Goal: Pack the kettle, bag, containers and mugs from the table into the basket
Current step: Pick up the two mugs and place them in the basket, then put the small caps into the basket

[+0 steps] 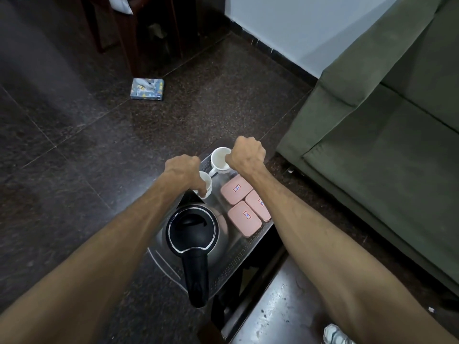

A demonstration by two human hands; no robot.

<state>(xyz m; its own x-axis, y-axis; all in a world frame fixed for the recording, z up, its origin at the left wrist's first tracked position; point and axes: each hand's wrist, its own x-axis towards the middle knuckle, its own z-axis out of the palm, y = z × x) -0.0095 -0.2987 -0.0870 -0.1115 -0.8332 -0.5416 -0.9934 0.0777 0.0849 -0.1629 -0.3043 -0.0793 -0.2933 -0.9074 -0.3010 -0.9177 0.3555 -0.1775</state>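
A clear perforated basket [236, 259] stands on the dark floor below me. Inside it a black-lidded steel kettle [192, 234] fills the near left, its handle pointing toward me. Three pink lidded containers [244, 218] lie flat on the right side. My left hand [185, 170] grips the rim of a white mug [206, 186] at the basket's far left. My right hand [246, 152] holds the rim of a second white mug [218, 160] at the far end. No bag shows clearly.
A dark glossy table [280, 309] sits at the bottom right, beside the basket. A green sofa [387, 135] fills the right. A patterned tissue box [147, 88] lies on the floor ahead, with dark wooden furniture legs [129, 38] behind it.
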